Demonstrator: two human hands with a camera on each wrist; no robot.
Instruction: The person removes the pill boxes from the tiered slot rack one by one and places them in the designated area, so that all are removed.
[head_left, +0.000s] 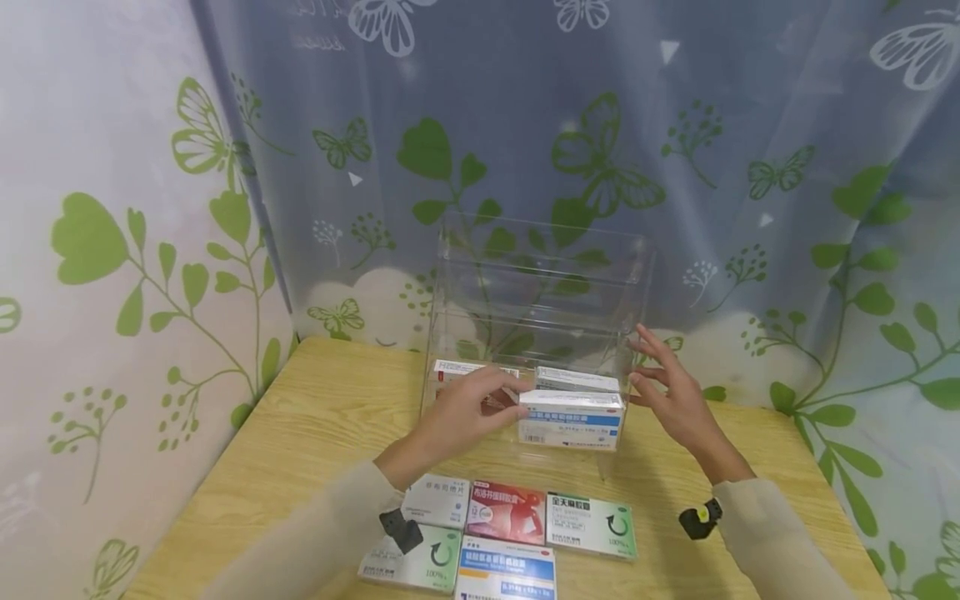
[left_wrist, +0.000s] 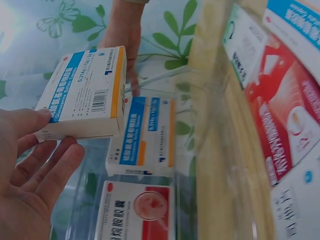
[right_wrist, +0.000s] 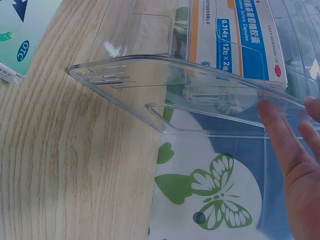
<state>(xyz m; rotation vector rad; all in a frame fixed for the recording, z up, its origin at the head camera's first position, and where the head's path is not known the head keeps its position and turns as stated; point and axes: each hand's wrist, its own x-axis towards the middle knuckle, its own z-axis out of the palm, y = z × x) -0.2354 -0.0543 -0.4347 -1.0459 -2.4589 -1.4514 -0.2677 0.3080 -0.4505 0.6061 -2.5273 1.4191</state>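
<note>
My left hand [head_left: 461, 412] pinches the end of a blue, white and orange medicine box [head_left: 570, 423] in front of a clear plastic tiered rack [head_left: 536, 327]. In the left wrist view the thumb lies on that box's upper face and the fingers are beneath it. A matching medicine box [left_wrist: 145, 132] stands behind it in the rack, beside a red-and-white medicine box [left_wrist: 132, 210]. At the rack's right side is my right hand [head_left: 678, 404], fingers extended. The right wrist view has its fingertips against the clear side panel [right_wrist: 220, 80].
Several medicine boxes lie flat on the wooden table [head_left: 337, 392] before the rack, including a red box [head_left: 506, 511], a green-and-white box [head_left: 590, 523] and a blue-and-white box [head_left: 506, 571]. A patterned curtain [head_left: 495, 100] hangs close behind the rack.
</note>
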